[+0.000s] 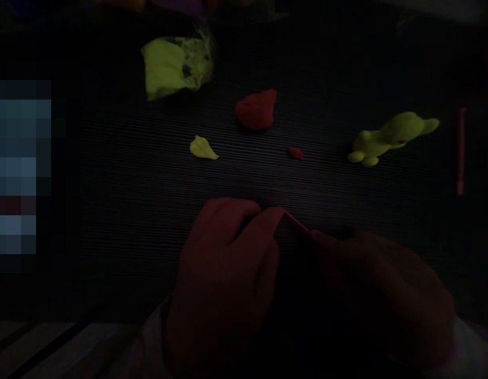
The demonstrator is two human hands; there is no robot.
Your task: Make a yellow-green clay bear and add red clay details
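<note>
The picture is very dark. My left hand (228,263) is closed, thumb and forefinger pinched together just above the table; whatever lies between them is hidden. My right hand (386,289) grips a thin pink modelling tool (296,221), whose far end meets the left fingertips. Beyond the hands lie a small yellow clay piece (202,148), a small red clay bit (296,153) and a larger red clay lump (257,110). A yellow clay animal figure (389,139) with rounded feet and a pointed ear lies at the right.
Toward the back left is a bag of yellow clay (165,67), partly torn or crumpled. A second pink tool (460,151) lies at the far right. Coloured packets (121,4) line the back edge of the dark ribbed table (133,200). A blurred-out patch covers the left side.
</note>
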